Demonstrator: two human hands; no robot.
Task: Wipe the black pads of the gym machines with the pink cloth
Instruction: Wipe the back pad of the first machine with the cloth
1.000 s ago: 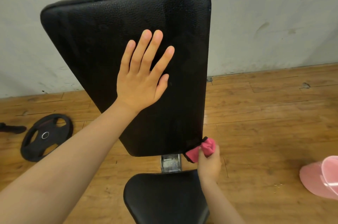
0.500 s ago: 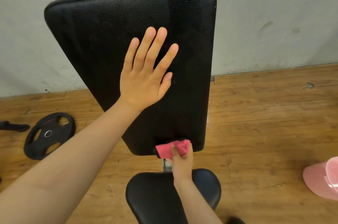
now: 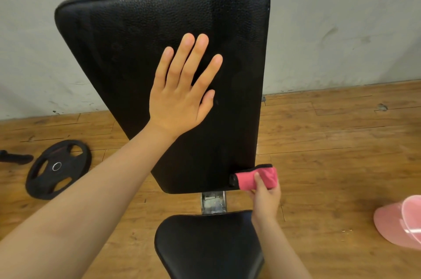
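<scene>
- At the back pad's [image 3: 136,39] lower right corner, your right hand [image 3: 265,199] pinches the folded pink cloth [image 3: 255,178] against it.
- Your left hand [image 3: 180,96] lies flat on the pad, fingers spread, empty.
- The cloth looks soft and light; hold it bunched.
- Pink tub [image 3: 396,221] at right: contents hidden.

So the back pad [image 3: 136,50] stands tilted up in front of the wall [image 3: 341,16], with the seat pad [image 3: 209,246] just below it, nearer the camera. A metal bracket [image 3: 213,202] shows in the gap between them. The left hand [image 3: 180,98] lies flat on the middle of the back pad, and the right hand [image 3: 266,201] holds the cloth [image 3: 252,179] against that pad's lower right corner. Down on the floor [image 3: 341,153] a weight plate [image 3: 58,168] lies left of the bench, and a container [image 3: 396,224] sits well off to the right.
</scene>
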